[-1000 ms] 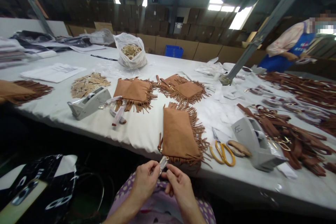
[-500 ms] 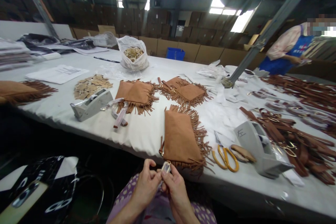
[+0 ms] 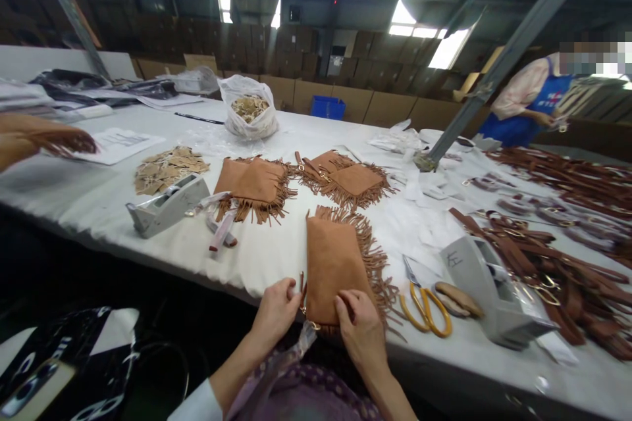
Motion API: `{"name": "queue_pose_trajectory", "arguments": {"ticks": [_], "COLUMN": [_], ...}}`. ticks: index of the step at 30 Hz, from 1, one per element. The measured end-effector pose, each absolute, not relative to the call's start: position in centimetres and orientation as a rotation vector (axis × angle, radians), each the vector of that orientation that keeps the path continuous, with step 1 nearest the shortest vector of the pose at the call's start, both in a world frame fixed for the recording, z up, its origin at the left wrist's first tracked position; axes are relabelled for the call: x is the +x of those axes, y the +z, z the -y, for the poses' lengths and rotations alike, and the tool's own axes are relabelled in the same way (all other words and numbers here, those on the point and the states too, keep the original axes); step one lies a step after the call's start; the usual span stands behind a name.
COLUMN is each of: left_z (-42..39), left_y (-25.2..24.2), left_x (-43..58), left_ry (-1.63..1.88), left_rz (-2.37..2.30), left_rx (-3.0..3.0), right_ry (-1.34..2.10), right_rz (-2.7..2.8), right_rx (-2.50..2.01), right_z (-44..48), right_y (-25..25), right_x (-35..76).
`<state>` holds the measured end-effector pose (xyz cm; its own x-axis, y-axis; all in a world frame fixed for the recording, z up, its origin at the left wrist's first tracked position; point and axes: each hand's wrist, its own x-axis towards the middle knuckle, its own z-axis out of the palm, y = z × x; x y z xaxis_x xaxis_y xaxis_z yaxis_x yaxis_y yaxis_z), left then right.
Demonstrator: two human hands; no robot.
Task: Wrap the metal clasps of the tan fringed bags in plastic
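Note:
A brown fringed pouch (image 3: 336, 263) lies flat at the table's front edge, its fringe along the right side. My left hand (image 3: 276, 309) is at the pouch's lower left corner, thumb and fingers pinched by the small zipper pull (image 3: 303, 286); what they grip is too small to make out. My right hand (image 3: 360, 325) rests on the pouch's lower right part, fingers curled, with nothing clearly seen in them. Between my hands, a plastic-wrapped strap (image 3: 303, 340) hangs from a gold ring at the pouch's lower corner, down toward my lap.
Yellow-handled scissors (image 3: 425, 306) and a grey tape dispenser (image 3: 494, 296) lie to the right, beside brown straps (image 3: 567, 270). Another dispenser (image 3: 170, 205), tags (image 3: 170, 170) and more pouches (image 3: 251, 181) lie further left and back. A person in a blue apron (image 3: 543, 102) stands back right.
My hands have moved up from the clasp below the pouch and apart, onto its lower corners. The wrapped strap now hangs free. At far left, a brown fringed item has been lifted.

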<state>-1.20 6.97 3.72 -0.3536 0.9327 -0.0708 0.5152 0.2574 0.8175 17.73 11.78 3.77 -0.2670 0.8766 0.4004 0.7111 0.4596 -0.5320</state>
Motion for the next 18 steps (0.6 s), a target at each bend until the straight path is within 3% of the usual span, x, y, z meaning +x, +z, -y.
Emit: {"name": "queue_pose_trajectory", "arguments": {"ticks": [6, 13, 18], "left_z": [-8.5, -5.9, -4.3], "left_y": [2.7, 2.7, 3.2], "left_x": [0.1, 0.2, 0.8], "left_ry": [0.983, 1.156, 1.44], "left_rz": [-1.768, -1.441, -1.585], "left_rx": [1.063, 0.887, 1.201], "right_ry": [-0.036, 0.001, 0.085], "right_rz": [2.124, 2.184, 2.183], "right_rx": [-1.272, -1.209, -1.205], "right_z": [-11.9, -12.9, -13.6], "right_y": [0.0, 0.3, 0.6], "right_x": [17.2, 18.1, 18.0]}}
